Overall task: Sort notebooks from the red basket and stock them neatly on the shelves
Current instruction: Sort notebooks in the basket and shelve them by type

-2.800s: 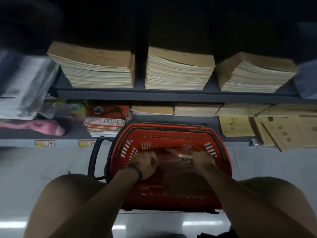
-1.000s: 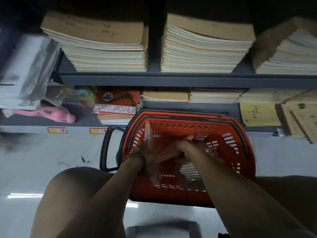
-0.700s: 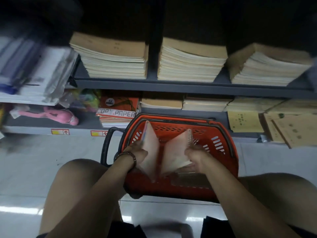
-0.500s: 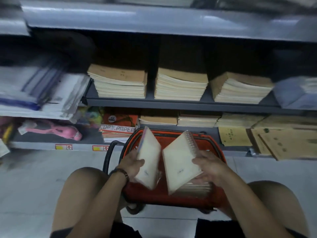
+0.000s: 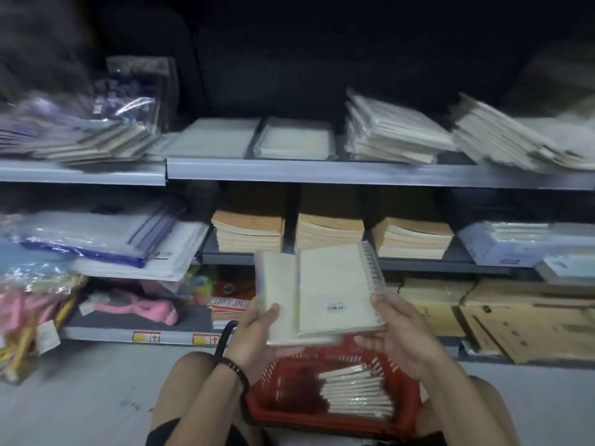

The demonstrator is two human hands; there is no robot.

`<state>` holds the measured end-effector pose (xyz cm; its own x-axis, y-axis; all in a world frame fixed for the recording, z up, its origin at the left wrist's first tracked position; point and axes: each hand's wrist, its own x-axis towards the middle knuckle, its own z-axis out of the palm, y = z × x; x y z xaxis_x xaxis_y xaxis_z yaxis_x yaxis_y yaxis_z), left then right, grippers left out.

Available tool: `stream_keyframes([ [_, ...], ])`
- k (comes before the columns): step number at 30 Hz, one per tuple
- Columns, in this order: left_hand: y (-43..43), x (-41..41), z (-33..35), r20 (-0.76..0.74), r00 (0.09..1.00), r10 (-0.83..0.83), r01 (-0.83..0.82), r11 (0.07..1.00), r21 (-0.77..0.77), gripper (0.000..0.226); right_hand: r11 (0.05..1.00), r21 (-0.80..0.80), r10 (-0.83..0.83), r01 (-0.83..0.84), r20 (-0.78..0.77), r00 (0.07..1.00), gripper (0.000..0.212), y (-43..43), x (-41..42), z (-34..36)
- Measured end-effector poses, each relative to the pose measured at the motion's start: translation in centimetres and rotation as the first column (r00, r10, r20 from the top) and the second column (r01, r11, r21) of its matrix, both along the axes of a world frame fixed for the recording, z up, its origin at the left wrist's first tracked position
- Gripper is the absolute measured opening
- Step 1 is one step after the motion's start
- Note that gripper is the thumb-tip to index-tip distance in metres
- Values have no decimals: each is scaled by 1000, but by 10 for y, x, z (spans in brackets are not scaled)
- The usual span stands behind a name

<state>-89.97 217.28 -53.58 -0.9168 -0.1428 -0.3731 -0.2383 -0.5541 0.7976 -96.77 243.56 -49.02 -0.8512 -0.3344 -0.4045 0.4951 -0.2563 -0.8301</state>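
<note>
I hold two pale notebooks above the red basket. My left hand grips a plastic-wrapped notebook by its lower edge. My right hand holds a spiral-bound notebook with a small label, its coil at the right; it overlaps the left one. Several more wrapped notebooks lie stacked in the basket between my knees. The upper shelf carries flat pale notebooks and leaning stacks.
The middle shelf holds three brown-covered stacks and white packs at the left. The bottom shelf has a copy paper pack, pink items and kraft envelopes. Grey floor lies at the left.
Both hands lifted a notebook each out of the basket and brought them together, overlapping. My view tilted up, so the upper shelf with pale notebooks now shows.
</note>
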Motion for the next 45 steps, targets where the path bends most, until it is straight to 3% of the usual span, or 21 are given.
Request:
stream_keyframes([
  [5,2,8,44,-94,995,37,-44,996,-76,30,990,2,144,-144,-128,981,58,-2,2,44],
  [9,2,12,79,-111,991,79,-97,981,-167,25,995,78,79,-55,-348,934,60,-19,2,88],
  [12,8,11,100,-137,984,114,-134,980,-144,26,937,298,76,183,-685,725,60,-41,10,124],
  [14,16,8,112,-178,979,96,-105,994,-42,30,865,448,253,226,-778,575,53,-59,21,136],
  [17,28,6,125,-248,959,135,-116,989,88,35,552,808,720,207,-587,370,91,-81,36,134],
  [18,28,6,126,-262,953,154,-127,985,116,35,501,832,762,238,-554,335,96,-82,36,130],
  [19,27,7,128,-267,950,162,-132,983,127,36,517,818,749,252,-575,329,94,-80,34,129],
  [21,20,10,135,-266,952,153,-128,986,108,36,655,723,612,219,-678,407,82,-68,30,131],
  [23,11,13,141,-264,952,152,-137,988,75,33,802,552,334,229,-732,594,68,-61,22,132],
  [25,2,16,148,-267,953,141,-130,990,57,35,702,608,214,370,-676,706,62,-60,8,139],
  [26,-1,18,151,-273,954,127,-118,992,49,39,668,674,246,314,-599,762,56,-58,1,144],
  [28,-10,22,156,-295,949,111,-112,994,15,48,748,664,343,-3,-383,857,29,-58,-8,150],
  [31,-23,23,168,-339,930,138,-163,986,-45,43,800,544,428,-252,-225,875,20,-51,-16,161],
  [35,-45,17,193,-350,924,155,-177,984,-32,30,934,248,312,-256,-224,923,7,-55,-25,185],
  [40,-76,3,216,-347,915,206,-253,962,-98,29,996,-5,81,-85,-258,963,15,-75,-38,209],
  [45,-99,-15,231,-345,905,249,-326,927,-185,28,966,-161,-234,203,-202,951,8,-129,-69,225],
])
